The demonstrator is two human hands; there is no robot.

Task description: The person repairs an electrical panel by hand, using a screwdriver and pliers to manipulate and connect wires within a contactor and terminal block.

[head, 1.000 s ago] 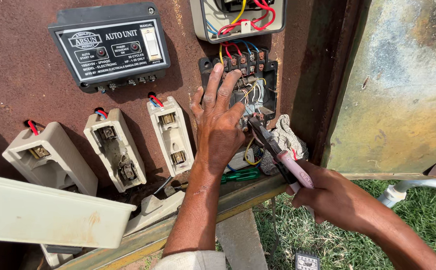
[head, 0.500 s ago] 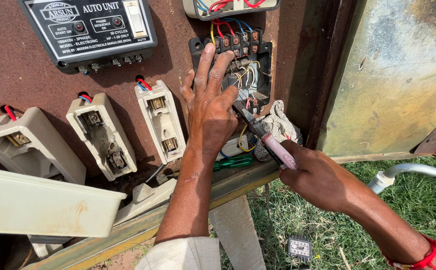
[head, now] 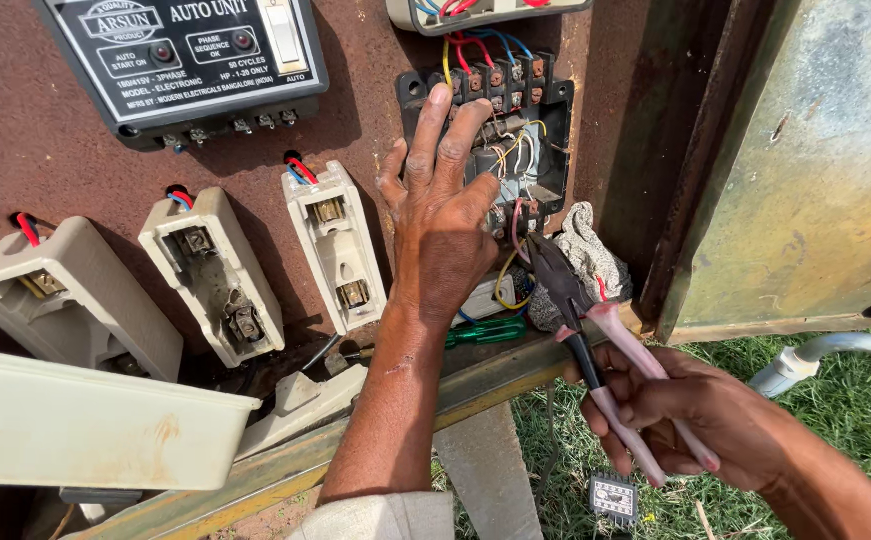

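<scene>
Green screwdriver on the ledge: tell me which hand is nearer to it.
Left. The left hand sits just above the green screwdriver, its wrist beside it. The right hand, gripping pliers, lies lower right.

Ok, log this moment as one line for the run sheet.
left hand: flat on black terminal block | right hand: holds pink-handled pliers, jaws at wires | cloth rag beside pliers
</scene>
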